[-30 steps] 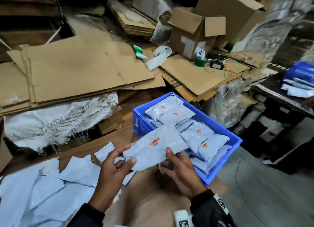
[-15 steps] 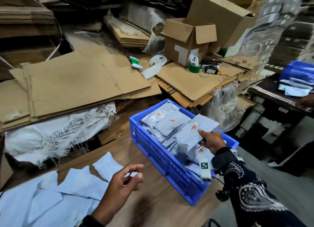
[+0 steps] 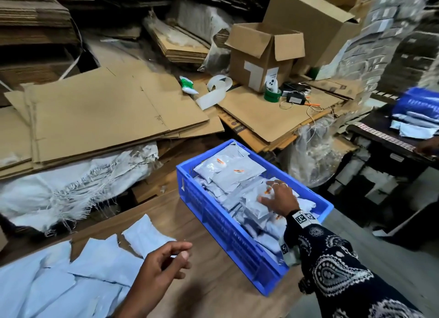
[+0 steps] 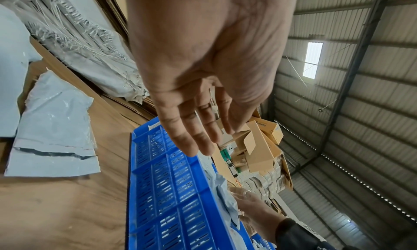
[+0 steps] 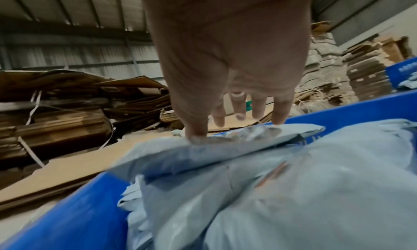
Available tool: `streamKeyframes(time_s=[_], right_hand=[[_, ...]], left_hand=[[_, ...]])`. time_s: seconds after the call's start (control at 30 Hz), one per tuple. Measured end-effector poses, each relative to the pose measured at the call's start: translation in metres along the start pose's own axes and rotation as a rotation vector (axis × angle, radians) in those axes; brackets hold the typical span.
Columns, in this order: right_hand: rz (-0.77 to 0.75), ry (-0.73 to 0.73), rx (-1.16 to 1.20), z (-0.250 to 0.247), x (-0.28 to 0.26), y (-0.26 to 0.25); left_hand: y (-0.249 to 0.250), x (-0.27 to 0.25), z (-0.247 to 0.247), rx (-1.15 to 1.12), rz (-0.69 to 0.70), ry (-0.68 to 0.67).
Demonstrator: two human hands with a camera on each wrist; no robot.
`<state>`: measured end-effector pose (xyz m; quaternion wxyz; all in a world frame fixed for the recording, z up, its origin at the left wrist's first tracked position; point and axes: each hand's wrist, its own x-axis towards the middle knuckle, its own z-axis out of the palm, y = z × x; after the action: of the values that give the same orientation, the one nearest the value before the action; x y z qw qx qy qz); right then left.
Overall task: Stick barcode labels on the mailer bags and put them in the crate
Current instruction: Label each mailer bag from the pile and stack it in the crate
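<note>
- My right hand is inside the blue crate, fingers spread and straight, lying flat on the top mailer bag there; nothing is pinched. The right wrist view shows the thumb and one fingertip touching the bag's grey film.
- My left hand hangs in the air just short of the crate's near long wall, fingers loosely curled around nothing.
- The crate sits on the wooden tabletop and is filled close to its rim with grey bags, several showing an orange barcode label.
- The flat mailer bags lie in a loose heap on the tabletop, on the far side of my left hand from the crate. I see no labels on them.
- I judge the step in hand to be settling this bag into the crate. To do it well I'd press it flat with the palm so it beds down among its neighbours instead of riding up over the rim, and leave the label side up.
- The film looks slippery and the pile uneven, so I'd lift the hand straight off rather than drag it, or the bag may slide.
- The left hand is well placed to take the nearest flat bag from the heap next.
</note>
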<state>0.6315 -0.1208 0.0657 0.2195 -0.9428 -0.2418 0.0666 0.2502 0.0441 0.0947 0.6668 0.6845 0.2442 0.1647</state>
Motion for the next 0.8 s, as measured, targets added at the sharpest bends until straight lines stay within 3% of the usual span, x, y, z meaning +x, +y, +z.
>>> streamKeyframes(time_s=[0.13,0.37,0.53,0.67,0.8], right_hand=[[-0.059,-0.232,-0.038,0.008,0.008,-0.007],[-0.072,-0.296,-0.148,0.018,0.018,-0.007],[-0.064,-0.184,-0.020,0.000,0.003,-0.021],[-0.204,0.008,0.055,-0.026,-0.029,-0.062],[-0.360,0.002,0.297,-0.021,-0.076,-0.130]], left_hand=[[-0.003,-0.001,-0.004,-0.003,-0.016,0.019],[-0.011,-0.012,-0.027,-0.026,-0.053,0.095],[-0.013,-0.029,-0.055,-0.032,-0.046,0.167],[-0.035,-0.042,-0.090,-0.025,-0.079,0.247],[-0.066,-0.060,-0.127,0.063,-0.117,0.340]])
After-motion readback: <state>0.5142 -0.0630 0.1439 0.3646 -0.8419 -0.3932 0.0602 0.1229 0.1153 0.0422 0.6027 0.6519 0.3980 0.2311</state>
